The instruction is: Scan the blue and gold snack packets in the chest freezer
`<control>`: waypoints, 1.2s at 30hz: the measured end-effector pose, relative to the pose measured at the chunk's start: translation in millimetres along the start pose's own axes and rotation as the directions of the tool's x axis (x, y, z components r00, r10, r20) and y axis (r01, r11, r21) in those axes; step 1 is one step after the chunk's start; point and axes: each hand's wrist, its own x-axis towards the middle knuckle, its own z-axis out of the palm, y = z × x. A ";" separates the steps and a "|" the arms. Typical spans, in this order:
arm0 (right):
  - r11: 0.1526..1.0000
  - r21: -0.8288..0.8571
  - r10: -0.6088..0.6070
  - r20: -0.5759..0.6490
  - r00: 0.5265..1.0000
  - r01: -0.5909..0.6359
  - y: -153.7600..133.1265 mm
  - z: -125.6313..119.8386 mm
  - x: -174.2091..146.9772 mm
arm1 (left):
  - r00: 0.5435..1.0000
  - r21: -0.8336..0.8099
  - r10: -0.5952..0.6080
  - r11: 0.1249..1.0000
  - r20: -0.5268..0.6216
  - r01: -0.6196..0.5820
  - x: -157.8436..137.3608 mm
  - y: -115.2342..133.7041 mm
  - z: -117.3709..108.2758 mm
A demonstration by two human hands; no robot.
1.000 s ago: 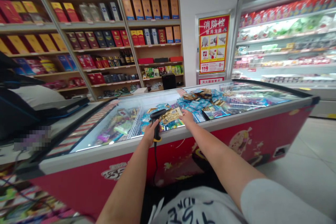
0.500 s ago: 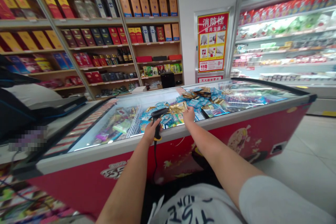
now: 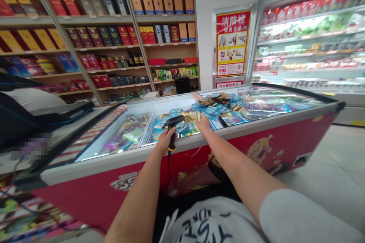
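Over a red freezer (image 3: 85,197), hands (image 3: 165,139) (image 3: 204,124) grip a pistol-shaped scanner (image 3: 174,121) and shiny packet (image 3: 191,116)

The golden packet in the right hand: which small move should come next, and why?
Probably the left hand should trigger the scanner, because the scanner's head points toward the golden packet, which the right hand holds by one end in front of it.

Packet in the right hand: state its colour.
The packet is shiny gold, shown best in the head view.
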 end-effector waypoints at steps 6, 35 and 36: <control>0.995 -0.089 -0.036 0.011 0.999 0.037 -7.6 -5.5 -5.9 | 1.000 0.003 -0.010 1.000 0.013 0.010 -5.1 6.3 1.6; 0.891 0.414 0.296 -0.224 0.929 -0.185 2.4 -5.3 20.9 | 0.995 -0.148 -0.046 0.989 -0.093 0.032 -4.0 11.2 -9.8; 0.881 0.437 0.312 -0.243 0.918 -0.184 1.3 -8.3 26.1 | 0.993 -0.121 -0.031 0.992 -0.110 0.017 -2.6 10.5 -13.0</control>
